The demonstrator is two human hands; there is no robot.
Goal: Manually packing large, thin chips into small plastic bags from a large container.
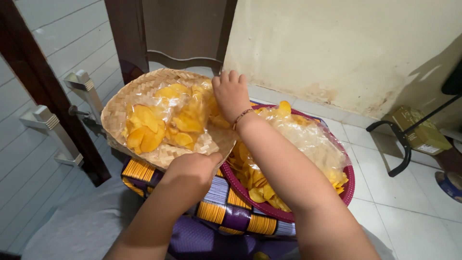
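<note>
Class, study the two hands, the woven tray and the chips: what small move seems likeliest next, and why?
Probably sweeping the yellow chips off the woven tray into the lined pink basket: the left hand holds the tray's near rim tilted, and the right hand rests on the chips.

Single head cam, worn by the person, pitched steeply down and slightly forward. Close range: both forearms enter from the bottom edge, woven tray [126,107] and red basin [350,180] fill centre frame. Wall [346,48] and tiled floor [409,212] behind. No second view, no overlap.
</note>
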